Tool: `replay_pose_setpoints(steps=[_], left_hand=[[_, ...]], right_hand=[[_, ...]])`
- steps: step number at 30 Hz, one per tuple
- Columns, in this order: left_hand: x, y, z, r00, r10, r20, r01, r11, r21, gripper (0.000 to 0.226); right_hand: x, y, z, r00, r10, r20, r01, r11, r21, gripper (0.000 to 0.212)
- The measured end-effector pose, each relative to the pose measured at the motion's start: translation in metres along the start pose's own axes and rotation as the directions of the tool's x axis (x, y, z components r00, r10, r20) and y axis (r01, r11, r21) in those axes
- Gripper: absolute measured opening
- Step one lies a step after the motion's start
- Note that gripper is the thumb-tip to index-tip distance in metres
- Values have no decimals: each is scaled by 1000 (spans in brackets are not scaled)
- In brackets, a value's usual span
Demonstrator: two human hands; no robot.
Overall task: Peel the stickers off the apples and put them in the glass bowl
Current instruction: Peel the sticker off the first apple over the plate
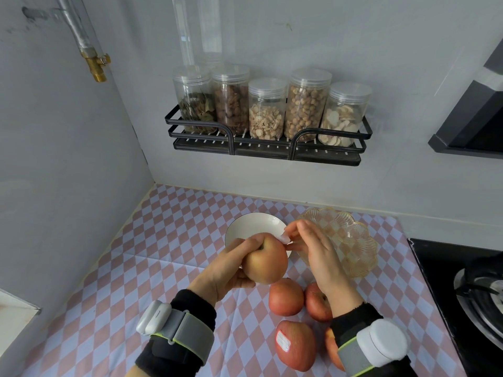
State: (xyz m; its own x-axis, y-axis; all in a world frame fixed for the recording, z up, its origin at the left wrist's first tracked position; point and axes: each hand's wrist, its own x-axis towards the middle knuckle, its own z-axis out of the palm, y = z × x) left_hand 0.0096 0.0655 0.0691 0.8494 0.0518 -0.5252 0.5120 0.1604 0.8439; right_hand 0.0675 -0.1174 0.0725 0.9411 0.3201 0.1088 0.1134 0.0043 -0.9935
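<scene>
My left hand (228, 270) grips a yellowish apple (265, 259) above the white bowl (253, 223). My right hand (313, 246) pinches its sticker (284, 238) at the apple's one o'clock, before the glass bowl (351, 235).

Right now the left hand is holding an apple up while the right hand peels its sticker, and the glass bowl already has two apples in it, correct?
Not quite. The head view shows the glass bowl empty. The rest holds: the left hand holds the apple while the right hand peels its sticker.
</scene>
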Motion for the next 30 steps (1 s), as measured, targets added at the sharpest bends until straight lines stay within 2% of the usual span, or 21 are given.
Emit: replay_pose_setpoints(steps=[2, 5, 9, 12, 14, 23, 30], left_hand=[[-1, 0, 0, 999, 42, 10, -42, 998, -37, 75], [-1, 1, 0, 994, 106, 11, -105, 994, -36, 77], [0, 3, -1, 983, 181, 11, -181, 984, -7, 81], [-1, 4, -1, 981, 191, 27, -190, 981, -36, 83], [-2, 4, -1, 983, 183, 34, -182, 983, -33, 86], [-2, 5, 0, 982, 188, 36, -187, 982, -25, 88], [-2, 4, 0, 981, 189, 40, -189, 982, -21, 89]], right_hand=[[0, -2, -2, 1000, -5, 5, 5, 1000, 17, 30], [0, -3, -5, 998, -25, 57, 28, 999, -46, 20], [-3, -3, -8, 992, -73, 101, 86, 988, -130, 20], [-1, -3, -9, 976, -198, 86, 213, 948, -237, 9], [1, -2, -7, 970, -224, 91, 241, 929, -282, 5], [1, 4, -5, 985, -161, 67, 174, 944, -280, 11], [1, 7, -3, 998, -64, -27, 59, 985, -161, 14]])
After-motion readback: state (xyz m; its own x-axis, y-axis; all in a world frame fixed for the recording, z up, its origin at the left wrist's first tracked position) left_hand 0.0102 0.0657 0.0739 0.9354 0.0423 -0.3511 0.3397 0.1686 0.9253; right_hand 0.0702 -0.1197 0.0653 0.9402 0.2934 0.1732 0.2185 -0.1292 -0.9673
